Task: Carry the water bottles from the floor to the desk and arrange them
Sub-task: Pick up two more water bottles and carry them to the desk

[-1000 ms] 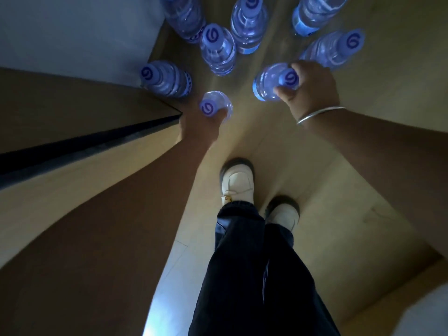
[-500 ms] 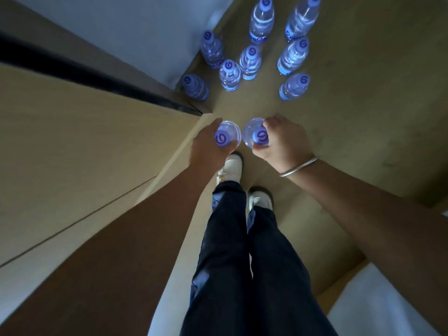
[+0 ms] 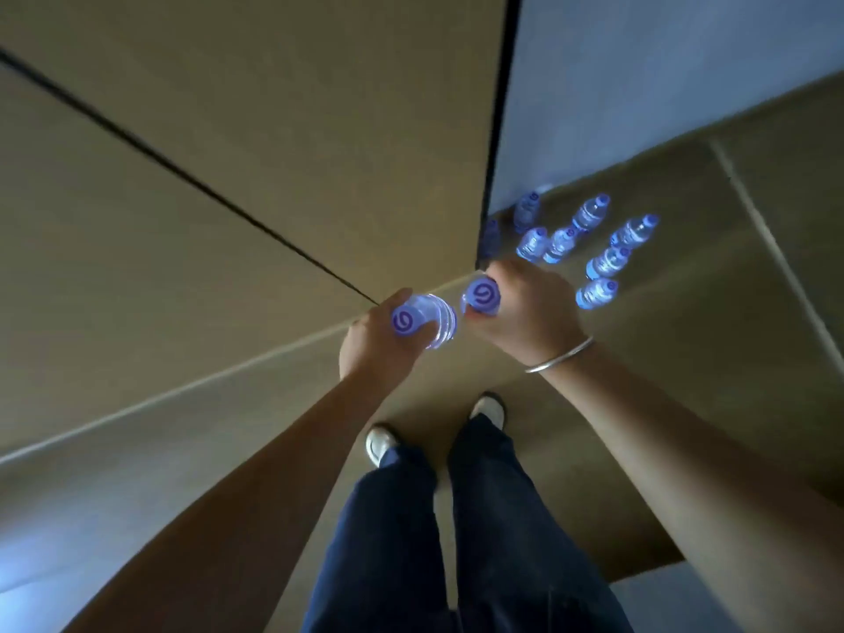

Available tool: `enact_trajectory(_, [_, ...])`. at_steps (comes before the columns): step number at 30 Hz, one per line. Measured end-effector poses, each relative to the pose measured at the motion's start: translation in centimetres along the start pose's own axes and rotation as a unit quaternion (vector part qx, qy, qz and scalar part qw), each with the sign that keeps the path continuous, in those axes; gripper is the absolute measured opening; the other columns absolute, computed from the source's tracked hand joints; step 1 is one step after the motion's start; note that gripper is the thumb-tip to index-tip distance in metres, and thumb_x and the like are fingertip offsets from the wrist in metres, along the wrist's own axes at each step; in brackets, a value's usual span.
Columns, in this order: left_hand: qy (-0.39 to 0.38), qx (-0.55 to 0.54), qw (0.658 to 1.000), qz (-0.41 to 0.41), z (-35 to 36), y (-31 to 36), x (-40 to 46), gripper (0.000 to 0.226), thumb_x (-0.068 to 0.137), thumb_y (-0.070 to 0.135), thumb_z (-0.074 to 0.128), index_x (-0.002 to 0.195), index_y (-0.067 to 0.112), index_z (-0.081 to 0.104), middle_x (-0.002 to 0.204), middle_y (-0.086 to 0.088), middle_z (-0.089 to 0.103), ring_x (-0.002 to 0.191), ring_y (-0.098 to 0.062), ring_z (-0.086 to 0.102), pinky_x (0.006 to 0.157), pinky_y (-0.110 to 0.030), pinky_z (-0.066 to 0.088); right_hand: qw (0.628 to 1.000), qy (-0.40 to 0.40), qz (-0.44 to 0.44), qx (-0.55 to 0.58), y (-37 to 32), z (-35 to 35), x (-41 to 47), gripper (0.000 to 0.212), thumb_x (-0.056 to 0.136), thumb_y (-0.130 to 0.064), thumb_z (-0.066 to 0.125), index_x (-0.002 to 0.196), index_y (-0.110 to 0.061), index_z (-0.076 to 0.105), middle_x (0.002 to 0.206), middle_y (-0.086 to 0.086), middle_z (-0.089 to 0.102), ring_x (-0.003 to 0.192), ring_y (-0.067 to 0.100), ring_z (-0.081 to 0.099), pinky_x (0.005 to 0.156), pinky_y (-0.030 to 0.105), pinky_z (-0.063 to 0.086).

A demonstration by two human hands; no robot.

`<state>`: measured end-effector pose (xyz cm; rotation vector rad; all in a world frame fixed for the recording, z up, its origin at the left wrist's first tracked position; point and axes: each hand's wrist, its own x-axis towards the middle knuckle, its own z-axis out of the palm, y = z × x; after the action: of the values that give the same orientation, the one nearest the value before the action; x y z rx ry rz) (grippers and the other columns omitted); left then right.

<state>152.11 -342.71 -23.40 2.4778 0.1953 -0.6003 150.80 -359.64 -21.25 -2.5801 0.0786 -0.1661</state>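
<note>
Two clear plastic water bottles with blue caps are off the floor, one in each hand, seen from almost straight above so that the caps face the camera. The left bottle [image 3: 422,319] shows its cap with a dark swirl mark and part of its ribbed clear shoulder; the left hand [image 3: 377,342] is the grip clamped on it, fingers curled round the body from below the cap, thumb on the far side. The right bottle [image 3: 480,296] shows little more than its cap, also with a swirl mark, because the right hand [image 3: 525,308] wraps it closely, fingers curled round its neck and shoulder. The two caps sit just beside each other, not touching. A thin silver metal bangle [image 3: 559,356] circles the right wrist.

Both held bottles hang over the near edge of the light wooden counter [image 3: 205,130], whose tan top fills the upper left and is crossed by a thin dark seam. Beyond the right hand, a cluster of matching clear water bottles with blue caps [image 3: 589,242] stands on the tan wooden floor [image 3: 730,358], near the counter's dark corner edge and a pale blue-grey wall [image 3: 662,84]; one bottle is partly hidden by that edge.

Below the hands are the person's legs in dark blue trousers [image 3: 456,541] and two white shoes [image 3: 381,443], planted on the floor close to the counter's side.
</note>
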Motion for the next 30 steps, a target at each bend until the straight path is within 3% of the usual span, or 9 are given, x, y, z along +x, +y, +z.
enact_trajectory(3, [0.018, 0.006, 0.999, -0.029, -4.9, -2.8, -4.3, 0.049, 0.074, 0.048, 0.066, 0.122, 0.041, 0.055, 0.108, 0.004, 0.068, 0.102, -0.024, 0.062, 0.075, -0.028, 0.046, 0.998, -0.022, -0.062, 0.021, -6.1, -0.1, -0.9, 0.031, 0.056, -0.016, 0.080, 0.061, -0.002, 0.053, 0.060, 0.017, 0.057, 0.048, 0.035, 0.057, 0.043, 0.035, 0.043])
enact_trajectory(7, [0.072, -0.011, 0.995, -0.071, -10.6, -7.7, -9.6, 0.028, 0.071, 0.049, 0.061, 0.095, 0.033, 0.059, 0.080, 0.007, 0.064, 0.080, -0.024, 0.061, 0.058, -0.025, 0.038, 0.987, -0.107, -0.118, 0.008, -14.3, 0.9, -2.5, 0.025, 0.069, -0.023, 0.070, 0.073, -0.004, 0.054, 0.076, 0.011, 0.059, 0.066, 0.037, 0.057, 0.057, 0.035, 0.040])
enact_trajectory(11, [0.159, -0.058, 0.978, -0.121, -15.3, -14.6, -15.4, 0.014, 0.072, 0.045, 0.063, 0.077, 0.033, 0.059, 0.073, 0.010, 0.058, 0.073, -0.020, 0.055, 0.063, -0.026, 0.042, 0.969, -0.162, -0.181, 0.034, -22.3, 2.6, -5.4, 0.023, 0.070, -0.024, 0.068, 0.079, -0.006, 0.056, 0.081, 0.009, 0.060, 0.073, 0.035, 0.055, 0.063, 0.034, 0.040])
enact_trajectory(14, [0.220, -0.079, 0.958, -0.164, -18.1, -20.4, -20.3, 0.019, 0.072, 0.044, 0.063, 0.068, 0.029, 0.052, 0.066, 0.008, 0.055, 0.066, -0.021, 0.051, 0.058, -0.026, 0.041, 0.954, -0.191, -0.223, 0.062, -28.8, 4.2, -8.8, 0.025, 0.067, -0.024, 0.070, 0.077, -0.005, 0.056, 0.078, 0.007, 0.059, 0.072, 0.031, 0.054, 0.064, 0.034, 0.040])
enact_trajectory(16, [0.255, -0.089, 0.944, -0.190, -19.7, -23.6, -23.3, 0.024, 0.071, 0.044, 0.061, 0.065, 0.024, 0.050, 0.055, 0.006, 0.049, 0.055, -0.018, 0.044, 0.047, -0.024, 0.033, 0.945, -0.209, -0.237, 0.080, -32.5, 5.1, -10.8, 0.025, 0.066, -0.024, 0.071, 0.074, -0.007, 0.055, 0.073, 0.003, 0.055, 0.071, 0.029, 0.053, 0.063, 0.033, 0.039])
enact_trajectory(18, [0.288, -0.104, 0.926, -0.223, -21.2, -26.9, -26.4, 0.029, 0.070, 0.045, 0.062, 0.055, 0.026, 0.047, 0.051, 0.007, 0.046, 0.048, -0.013, 0.039, 0.046, -0.022, 0.028, 0.938, -0.229, -0.238, 0.102, -36.1, 6.1, -12.9, 0.023, 0.065, -0.023, 0.072, 0.072, -0.010, 0.054, 0.071, 0.001, 0.054, 0.070, 0.027, 0.052, 0.062, 0.032, 0.039])
enact_trajectory(21, [0.335, -0.126, 0.894, -0.269, -22.9, -31.2, -30.5, 0.033, 0.068, 0.047, 0.064, 0.054, 0.022, 0.047, 0.050, 0.006, 0.045, 0.047, -0.011, 0.038, 0.046, -0.021, 0.030, 0.923, -0.260, -0.253, 0.128, -41.3, 7.7, -15.8, 0.023, 0.065, -0.024, 0.072, 0.072, -0.009, 0.056, 0.072, 0.005, 0.061, 0.069, 0.028, 0.054, 0.063, 0.033, 0.044])
enact_trajectory(26, [0.397, -0.145, 0.846, -0.324, -24.5, -37.0, -36.6, 0.039, 0.069, 0.047, 0.063, 0.055, 0.015, 0.045, 0.049, 0.004, 0.043, 0.049, -0.016, 0.038, 0.046, -0.022, 0.030, 0.877, -0.295, -0.358, 0.129, -49.4, 10.3, -20.5, 0.024, 0.066, -0.025, 0.072, 0.074, -0.009, 0.056, 0.077, 0.005, 0.061, 0.072, 0.029, 0.056, 0.065, 0.035, 0.044])
enact_trajectory(30, [0.419, -0.164, 0.815, -0.366, -25.3, -40.9, -39.9, 0.037, 0.071, 0.049, 0.064, 0.065, 0.013, 0.057, 0.053, 0.004, 0.050, 0.057, -0.021, 0.048, 0.048, -0.023, 0.033, 0.839, -0.324, -0.420, 0.120, -54.9, 12.8, -23.2, 0.027, 0.065, -0.028, 0.072, 0.075, -0.009, 0.056, 0.079, 0.007, 0.062, 0.072, 0.029, 0.056, 0.066, 0.036, 0.046])
